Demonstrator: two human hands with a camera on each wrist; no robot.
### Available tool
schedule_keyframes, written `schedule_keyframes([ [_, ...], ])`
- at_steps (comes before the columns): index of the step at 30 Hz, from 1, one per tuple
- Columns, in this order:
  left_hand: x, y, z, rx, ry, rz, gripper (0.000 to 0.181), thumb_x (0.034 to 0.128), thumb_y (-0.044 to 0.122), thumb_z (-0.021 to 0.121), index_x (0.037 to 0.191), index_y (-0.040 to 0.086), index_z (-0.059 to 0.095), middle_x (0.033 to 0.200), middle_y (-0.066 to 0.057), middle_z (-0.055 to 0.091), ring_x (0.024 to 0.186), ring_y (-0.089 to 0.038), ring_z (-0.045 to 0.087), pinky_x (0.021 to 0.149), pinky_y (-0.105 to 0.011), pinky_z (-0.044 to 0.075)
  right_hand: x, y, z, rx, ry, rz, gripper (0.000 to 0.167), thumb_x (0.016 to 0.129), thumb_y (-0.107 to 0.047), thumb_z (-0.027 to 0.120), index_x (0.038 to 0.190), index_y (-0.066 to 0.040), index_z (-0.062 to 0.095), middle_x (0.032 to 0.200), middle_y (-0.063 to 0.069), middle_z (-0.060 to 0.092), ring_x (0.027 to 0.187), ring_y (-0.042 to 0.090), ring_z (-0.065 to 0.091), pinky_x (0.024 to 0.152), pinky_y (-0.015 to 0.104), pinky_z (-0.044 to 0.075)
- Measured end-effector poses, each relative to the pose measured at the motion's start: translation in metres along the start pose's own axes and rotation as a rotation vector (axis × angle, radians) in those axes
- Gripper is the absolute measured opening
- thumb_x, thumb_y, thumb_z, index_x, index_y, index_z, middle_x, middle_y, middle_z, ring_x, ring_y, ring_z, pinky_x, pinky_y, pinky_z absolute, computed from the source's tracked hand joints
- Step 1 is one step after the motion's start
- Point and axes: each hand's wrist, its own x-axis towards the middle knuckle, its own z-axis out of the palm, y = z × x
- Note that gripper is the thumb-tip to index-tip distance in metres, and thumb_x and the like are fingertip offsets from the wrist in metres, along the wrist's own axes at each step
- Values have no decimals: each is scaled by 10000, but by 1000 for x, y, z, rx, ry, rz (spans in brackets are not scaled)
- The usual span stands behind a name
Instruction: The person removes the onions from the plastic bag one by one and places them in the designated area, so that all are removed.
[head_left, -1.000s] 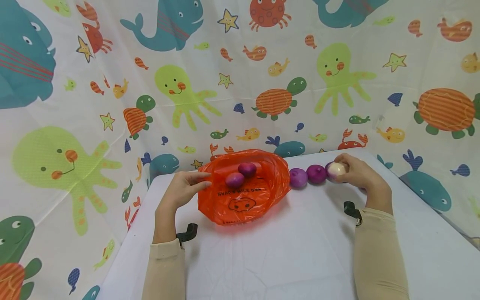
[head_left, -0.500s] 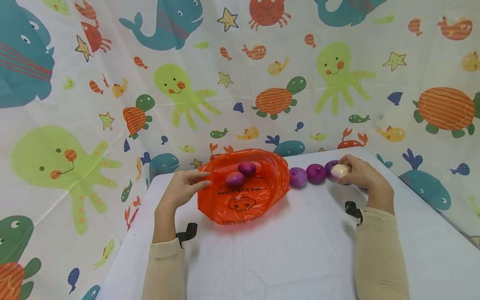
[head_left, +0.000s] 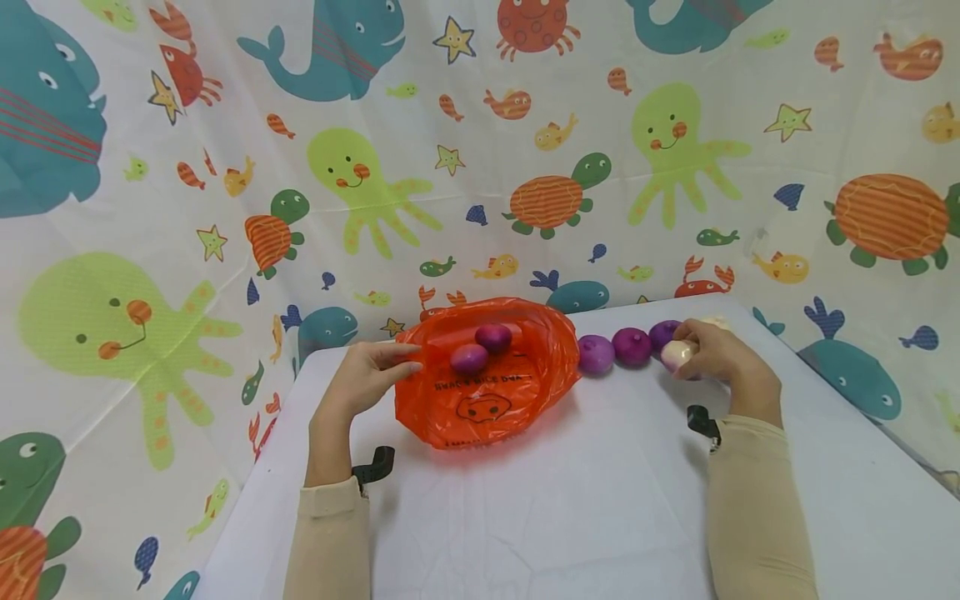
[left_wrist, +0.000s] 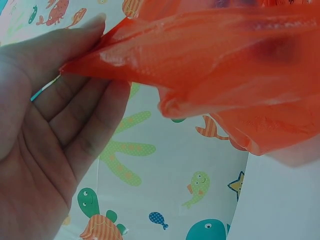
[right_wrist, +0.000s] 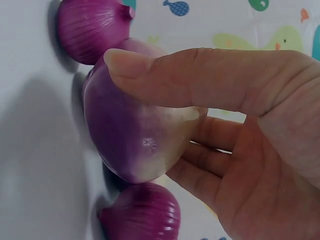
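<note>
My left hand (head_left: 363, 379) pinches the edge of a red plastic bag (head_left: 517, 400) between thumb and fingers, and the left wrist view shows the bag's corner (left_wrist: 95, 62) between them. Two purple round vegetables (head_left: 470, 359) lie in the bag's mouth. Farther right, my right hand (head_left: 727, 358) grips a purple and white turnip (right_wrist: 135, 115), its thumb across the near side and its fingers behind. Purple onions stand in a row beside it: a lighter one (head_left: 596, 356), a darker one (head_left: 632, 347) and one more (head_left: 664, 335) partly hidden behind the turnip.
A white cloth (head_left: 525, 517) covers the table. Past the right hand a pale object (head_left: 716, 322) shows only in part. A curtain (head_left: 480, 167) printed with sea animals hangs behind and at the sides. Black camera mounts (head_left: 375, 465) sit on both wrists.
My right hand has drawn the turnip slightly toward me and away from the onion behind it, uncovering more of that onion. The pale object has come into view. My left hand has kept still.
</note>
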Motion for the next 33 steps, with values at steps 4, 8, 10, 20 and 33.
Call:
schedule_keyframes([
  [4,0,0,0,-4,2,7,377,961,310,766,1294,135,750,1142,-59,778,1013,-241,754,920,-455,629,0,0,0,-19,-6,-11,632,828,-179,835,1376,-99,529,1338,234,482,1219,429,426,924,555,477],
  [8,0,-1,0,-7,3,11,357,961,300,766,1284,149,757,1132,-58,780,999,-233,755,915,-450,631,0,0,1,-42,-13,-8,647,821,-187,838,1384,-103,531,1341,240,490,1207,438,435,923,577,456],
  [10,0,-1,0,-8,4,13,353,961,297,766,1282,150,758,1126,-58,781,991,-229,756,912,-448,632,1,0,1,-46,-18,3,657,819,-198,844,1391,-112,532,1341,235,494,1211,438,434,922,585,452],
  [20,0,-1,0,-4,6,17,364,963,291,765,1288,128,752,1116,-57,782,981,-224,757,911,-444,633,10,5,4,-74,-10,-2,718,778,-178,879,1389,-78,517,1321,254,522,1203,443,440,936,580,466],
  [33,0,-2,0,-11,8,9,381,961,307,767,1293,123,748,1123,-59,782,995,-230,755,917,-447,630,10,7,5,-113,-11,18,714,780,-171,862,1389,-48,510,1325,253,527,1194,435,448,950,614,441],
])
